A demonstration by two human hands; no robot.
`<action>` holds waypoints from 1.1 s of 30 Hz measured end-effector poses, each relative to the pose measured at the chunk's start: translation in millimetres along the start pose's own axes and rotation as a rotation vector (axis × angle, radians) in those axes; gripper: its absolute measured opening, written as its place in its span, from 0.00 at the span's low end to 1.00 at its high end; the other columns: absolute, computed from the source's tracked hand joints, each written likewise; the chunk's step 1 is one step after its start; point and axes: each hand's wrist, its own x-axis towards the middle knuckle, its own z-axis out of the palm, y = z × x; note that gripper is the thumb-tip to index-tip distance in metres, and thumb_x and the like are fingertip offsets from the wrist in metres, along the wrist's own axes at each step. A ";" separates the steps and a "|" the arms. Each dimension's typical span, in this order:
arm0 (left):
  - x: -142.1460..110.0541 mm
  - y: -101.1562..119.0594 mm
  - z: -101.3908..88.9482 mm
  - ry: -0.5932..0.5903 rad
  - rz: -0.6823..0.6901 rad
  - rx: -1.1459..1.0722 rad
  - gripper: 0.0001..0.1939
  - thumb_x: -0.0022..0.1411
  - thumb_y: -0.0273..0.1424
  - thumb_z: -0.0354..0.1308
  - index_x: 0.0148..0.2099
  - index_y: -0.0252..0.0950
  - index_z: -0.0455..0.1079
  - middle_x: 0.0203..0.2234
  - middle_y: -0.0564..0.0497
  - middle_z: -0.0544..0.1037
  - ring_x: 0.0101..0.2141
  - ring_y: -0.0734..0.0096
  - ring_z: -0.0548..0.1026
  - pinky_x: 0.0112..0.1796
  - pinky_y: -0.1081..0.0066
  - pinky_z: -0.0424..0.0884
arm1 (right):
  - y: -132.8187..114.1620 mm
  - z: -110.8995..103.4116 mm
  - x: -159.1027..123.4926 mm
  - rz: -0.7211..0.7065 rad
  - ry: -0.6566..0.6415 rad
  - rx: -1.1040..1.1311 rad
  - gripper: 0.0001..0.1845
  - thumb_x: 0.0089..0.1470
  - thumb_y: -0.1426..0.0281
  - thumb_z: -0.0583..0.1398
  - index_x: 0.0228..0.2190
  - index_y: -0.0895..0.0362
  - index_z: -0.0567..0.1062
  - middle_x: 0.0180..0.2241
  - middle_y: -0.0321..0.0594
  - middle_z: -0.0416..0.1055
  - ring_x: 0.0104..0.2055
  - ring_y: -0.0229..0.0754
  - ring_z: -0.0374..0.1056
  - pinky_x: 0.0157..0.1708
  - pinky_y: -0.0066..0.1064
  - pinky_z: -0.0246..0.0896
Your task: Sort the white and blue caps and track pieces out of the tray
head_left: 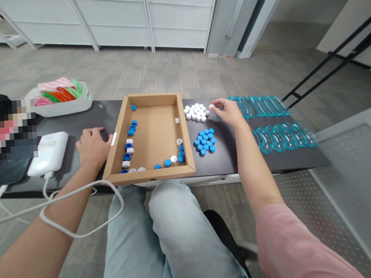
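Observation:
My right hand (228, 110) pinches a small white hexagonal piece (211, 106) between thumb and fingertips, just right of a pile of white hexagonal pieces (196, 111). Nearer to me lies a cluster of blue hexagonal pieces (204, 141). A shallow cardboard box (154, 124) stands left of both piles, with blue and white pieces scattered along its inner walls. Some of these stand on edge, others lie flat. My left hand (93, 146) rests on the dark table beside the box's left wall, its fingers a little bent and apart, holding nothing that I can see.
Clear teal-edged plastic pieces (259, 106) lie in two rows at right. A white basket (65, 106) of colourful items stands back left. Near it are a white power bank (48, 153) and a dark phone-like device (12, 170). A white cable (81, 188) loops over my left forearm.

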 end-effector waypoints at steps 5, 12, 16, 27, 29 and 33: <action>-1.2 2.2 -3.3 -0.008 -0.016 -0.005 0.35 0.84 0.42 0.53 0.82 0.29 0.71 0.77 0.24 0.73 0.78 0.31 0.72 0.78 0.38 0.68 | -1.1 -1.0 -4.7 -0.048 -0.095 0.004 0.10 0.62 0.65 0.76 0.45 0.50 0.89 0.49 0.49 0.91 0.52 0.62 0.88 0.64 0.61 0.84; -4.8 7.8 -8.8 -0.021 -0.022 -0.018 0.36 0.83 0.41 0.52 0.83 0.26 0.70 0.78 0.22 0.72 0.80 0.31 0.69 0.79 0.38 0.65 | -8.9 -1.3 -5.5 -0.057 -0.120 -0.038 0.12 0.58 0.67 0.77 0.44 0.49 0.88 0.49 0.47 0.91 0.52 0.61 0.87 0.63 0.58 0.82; -5.2 8.7 -9.6 -0.028 -0.027 -0.012 0.34 0.84 0.40 0.53 0.83 0.27 0.70 0.78 0.22 0.72 0.80 0.32 0.70 0.79 0.38 0.66 | -10.6 -4.6 -3.0 -0.075 -0.033 -0.066 0.06 0.66 0.66 0.72 0.44 0.49 0.88 0.49 0.49 0.90 0.52 0.61 0.85 0.63 0.58 0.80; -10.6 10.3 -8.4 0.021 0.003 -0.065 0.33 0.84 0.38 0.54 0.80 0.25 0.72 0.77 0.19 0.72 0.77 0.27 0.72 0.76 0.36 0.66 | -120.7 57.3 12.2 -0.441 -0.244 -0.256 0.16 0.74 0.61 0.64 0.55 0.50 0.89 0.57 0.51 0.89 0.62 0.64 0.79 0.68 0.60 0.65; -10.7 9.3 -7.6 0.021 0.000 -0.071 0.33 0.84 0.39 0.54 0.80 0.25 0.72 0.77 0.19 0.72 0.76 0.27 0.72 0.76 0.36 0.66 | -142.2 73.8 29.8 -0.522 -0.371 -0.415 0.14 0.71 0.60 0.69 0.52 0.49 0.91 0.54 0.50 0.90 0.64 0.67 0.78 0.72 0.65 0.58; -10.4 6.2 -5.7 0.032 0.010 -0.094 0.34 0.85 0.40 0.54 0.81 0.24 0.73 0.78 0.20 0.72 0.77 0.28 0.71 0.77 0.38 0.65 | -159.1 109.1 62.0 -0.488 -0.546 -0.574 0.09 0.63 0.57 0.78 0.42 0.46 0.93 0.32 0.40 0.86 0.56 0.65 0.83 0.75 0.69 0.52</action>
